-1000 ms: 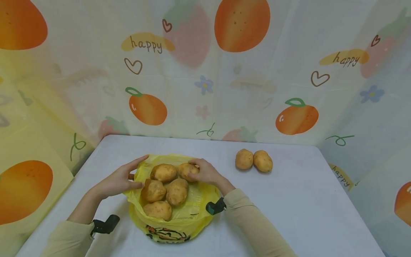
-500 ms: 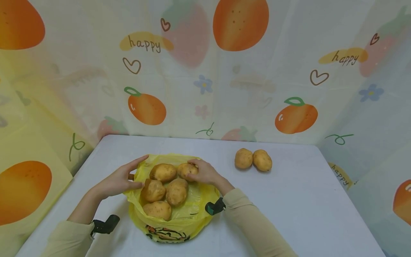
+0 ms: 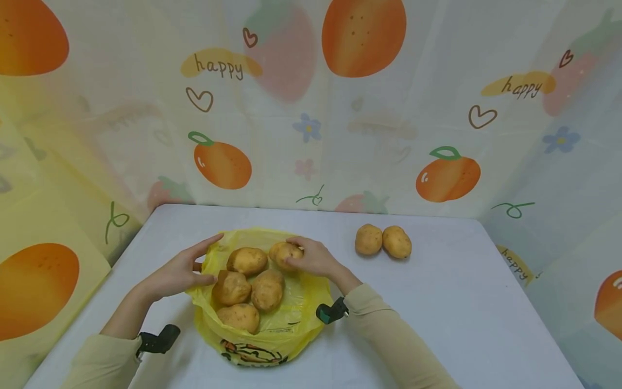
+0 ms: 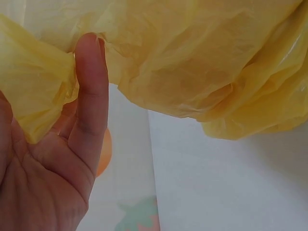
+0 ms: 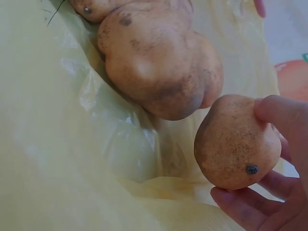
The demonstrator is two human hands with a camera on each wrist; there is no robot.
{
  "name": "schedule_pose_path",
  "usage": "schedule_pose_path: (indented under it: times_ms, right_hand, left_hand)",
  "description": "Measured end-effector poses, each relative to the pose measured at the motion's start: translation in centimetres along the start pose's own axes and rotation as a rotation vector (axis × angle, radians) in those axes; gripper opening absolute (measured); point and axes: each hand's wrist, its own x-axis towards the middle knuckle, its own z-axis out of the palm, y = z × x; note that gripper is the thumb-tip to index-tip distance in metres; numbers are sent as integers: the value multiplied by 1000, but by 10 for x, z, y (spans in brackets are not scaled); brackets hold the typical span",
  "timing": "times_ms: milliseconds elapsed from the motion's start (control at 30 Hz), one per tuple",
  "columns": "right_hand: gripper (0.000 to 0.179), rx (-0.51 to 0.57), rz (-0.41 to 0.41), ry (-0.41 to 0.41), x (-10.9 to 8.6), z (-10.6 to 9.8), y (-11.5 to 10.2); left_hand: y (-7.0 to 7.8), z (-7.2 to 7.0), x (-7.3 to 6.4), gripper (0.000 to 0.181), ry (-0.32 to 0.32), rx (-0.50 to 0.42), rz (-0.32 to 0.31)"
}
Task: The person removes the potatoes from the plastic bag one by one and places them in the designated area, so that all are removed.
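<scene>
A yellow plastic bag (image 3: 303,319) lies spread open on the table, with several potatoes (image 3: 268,290) inside it. At its left rim, my left hand (image 3: 177,274) pinches the thin plastic; in the left wrist view a fold of the bag (image 4: 43,82) passes between thumb and fingers. My right hand (image 3: 318,258) holds one potato (image 5: 236,142) over the far right part of the bag, thumb on one side and fingers on the other. In the right wrist view that potato is apart from the bunched ones.
Two more potatoes (image 3: 369,240) sit side by side on the white table (image 3: 437,313), right of the bag near the back edge. A fruit-print curtain (image 3: 359,135) hangs behind and around the table. Each wrist carries a small black camera (image 3: 160,339).
My right hand has shifted slightly right and up with the potato in its grip. The bag's far rim has risen a little. My left hand has barely moved.
</scene>
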Motion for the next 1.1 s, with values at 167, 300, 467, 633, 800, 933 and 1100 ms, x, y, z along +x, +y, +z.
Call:
schedule_pose_path:
  times_ms: [167,300,467,633,800,933,1100]
  right_hand:
    - [50,31,-7,5,-2,-5,-4]
    - [50,56,-6,10,-5,-9,-8]
    - [49,76,-31,22,-9,-17,-14]
    - [48,73,-40,43,-12,-24,-16]
    - [49,67,-44,64,-16,-30,-15]
    - [48,90,-74,103,-20,-35,-12]
    - [48,126,-85,153,-25,-41,-7]
  left_hand:
    - [-1,-1,0,87,5,11,2]
    - [0,-1,-1,86,2,10,7]
    - [0,-1,-1,87,-2,-6,11]
    - [0,-1,0,87,3,3,17]
    - [0,-2,0,87,3,1,15]
    - [0,-2,0,87,2,4,11]
    - [1,-2,0,87,5,19,0]
